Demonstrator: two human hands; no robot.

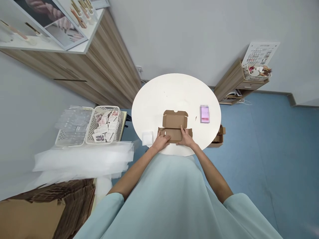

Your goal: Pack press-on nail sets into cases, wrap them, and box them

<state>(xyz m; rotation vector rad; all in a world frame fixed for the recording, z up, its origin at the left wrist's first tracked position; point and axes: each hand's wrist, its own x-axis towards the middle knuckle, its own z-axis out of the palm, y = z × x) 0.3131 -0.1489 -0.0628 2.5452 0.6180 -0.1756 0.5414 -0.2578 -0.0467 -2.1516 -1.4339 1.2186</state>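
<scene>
A brown cardboard mailer box (175,121) lies partly unfolded on the round white table (154,96). Its lid panel stands away from me with the end flaps spread. My left hand (161,142) grips the front left corner of the box, the fingers bent over its near edge. On the other side, my right hand (185,137) holds the right part, one finger stretched along the inside and the thumb near the front edge. To the left of my left hand sits a small white packet (148,138). Farther right on the table lies a phone (204,114) with a pinkish screen.
Left of the table stand a white basket of printed packets (104,127) and a basket of clear plastic pieces (74,124). White foam sheets (84,159) and stacked flat cardboard (74,205) lie nearer me. A cardboard carton (217,141) is under the table's right edge.
</scene>
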